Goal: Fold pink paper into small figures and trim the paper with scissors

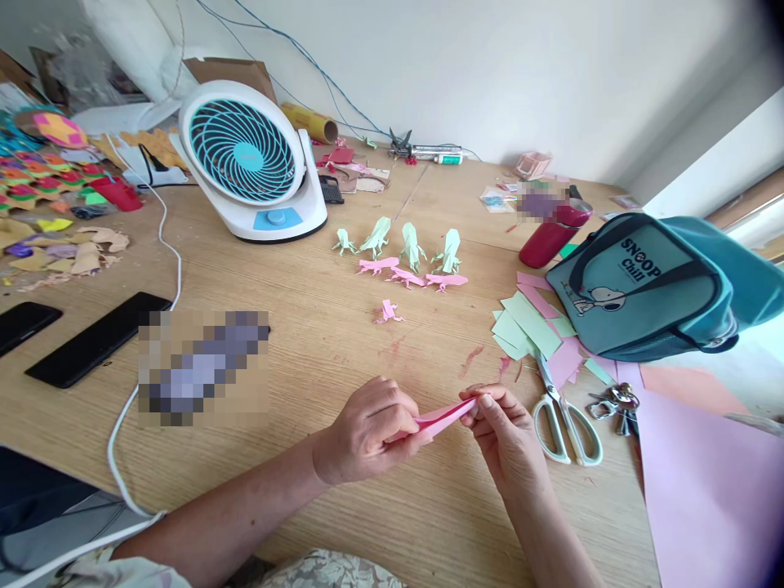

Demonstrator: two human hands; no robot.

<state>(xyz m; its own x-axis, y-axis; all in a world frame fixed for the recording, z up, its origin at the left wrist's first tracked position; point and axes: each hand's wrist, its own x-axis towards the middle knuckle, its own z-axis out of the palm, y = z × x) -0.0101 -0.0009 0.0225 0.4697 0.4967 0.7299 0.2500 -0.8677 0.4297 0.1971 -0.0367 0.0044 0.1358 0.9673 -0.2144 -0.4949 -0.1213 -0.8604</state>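
Paper strip [444, 420], pink and folded, gripped at both ends over a wooden desk [318, 327]

The strip stretches between the two hands at the near side of the desk, its right end tilted slightly higher. The left hand [367, 429] has its fingers [399, 422] curled around the left end; the right hand [505, 429] pinches the other end between thumb and bent fingers.

Beyond them, four pale green origami figures [412, 247] stand in a row, with three pink origami figures [407, 278] just in front and a smaller pink figure [389, 311] nearer the hands. White-handled scissors [553, 392] lie just beside the right hand, blades touching loose green paper pieces [520, 322], and a bunch of keys [623, 400] lies near the scissors. Farther right, a teal Snoopy bag [643, 286] rests by a dark red flask [548, 241]; a large pink sheet [710, 482] covers the right corner. A white desk fan [248, 155] stands back left, well apart from the hands.
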